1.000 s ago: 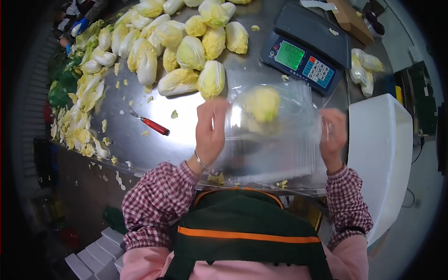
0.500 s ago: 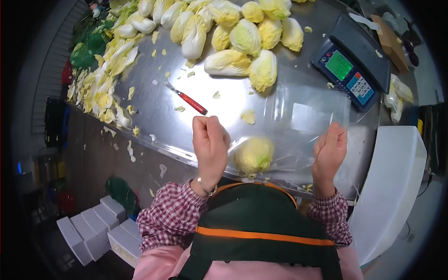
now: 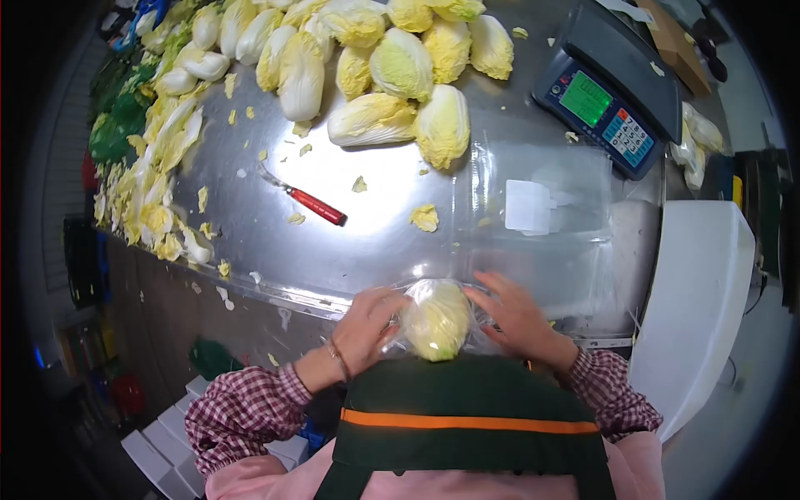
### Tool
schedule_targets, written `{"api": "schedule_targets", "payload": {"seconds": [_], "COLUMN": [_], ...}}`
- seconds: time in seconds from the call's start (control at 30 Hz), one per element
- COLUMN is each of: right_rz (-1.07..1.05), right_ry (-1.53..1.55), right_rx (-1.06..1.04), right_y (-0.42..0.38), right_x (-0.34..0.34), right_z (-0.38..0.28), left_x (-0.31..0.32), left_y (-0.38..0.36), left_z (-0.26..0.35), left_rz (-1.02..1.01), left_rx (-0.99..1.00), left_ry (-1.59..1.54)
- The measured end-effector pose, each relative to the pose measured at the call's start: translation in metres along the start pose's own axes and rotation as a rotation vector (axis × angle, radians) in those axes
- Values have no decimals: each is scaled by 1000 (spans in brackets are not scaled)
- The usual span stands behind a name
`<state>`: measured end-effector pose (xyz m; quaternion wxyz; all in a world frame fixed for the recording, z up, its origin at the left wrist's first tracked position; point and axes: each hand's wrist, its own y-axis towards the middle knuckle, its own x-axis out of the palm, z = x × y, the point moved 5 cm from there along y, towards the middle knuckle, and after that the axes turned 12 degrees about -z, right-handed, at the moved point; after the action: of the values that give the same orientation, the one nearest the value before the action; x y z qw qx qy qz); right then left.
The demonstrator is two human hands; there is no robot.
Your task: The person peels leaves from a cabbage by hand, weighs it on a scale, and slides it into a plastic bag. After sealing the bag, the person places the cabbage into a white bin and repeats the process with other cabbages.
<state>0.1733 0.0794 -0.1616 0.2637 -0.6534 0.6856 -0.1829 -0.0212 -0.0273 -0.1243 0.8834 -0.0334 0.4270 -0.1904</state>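
Note:
A pale yellow napa cabbage in clear plastic film is at the near edge of the steel table, close against the apron. My left hand grips its left side, with curled fingers on the film. On the other side, my right hand holds the wrapped head with fingers somewhat spread. Flat clear plastic bags lie right of the cabbage, with a white label on top. A red-handled knife with a curved tip rests farther back on the table.
Whole napa cabbages are piled at the back. Trimmed leaves heap along the left side. A digital scale stands at back right, and a white foam box is beside the table's right end. Leaf scraps dot the steel tabletop.
Both hands have lowered toward the apron and come in around the cabbage; they were raised fists before. The cabbage has moved nearer to me, its film now close around it. The view has shifted.

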Motion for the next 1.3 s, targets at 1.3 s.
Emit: {"api": "schedule_targets", "payload": {"seconds": [1.3], "right_rz": [1991], "right_ry": [1075], "right_rx": [-326], "right_y": [-612], "right_x": [-16], "right_z": [221], "left_x": [98], "left_y": [268], "left_z": [123], "left_rz": [-195], "left_rx": [404], "left_ry": [521]}}
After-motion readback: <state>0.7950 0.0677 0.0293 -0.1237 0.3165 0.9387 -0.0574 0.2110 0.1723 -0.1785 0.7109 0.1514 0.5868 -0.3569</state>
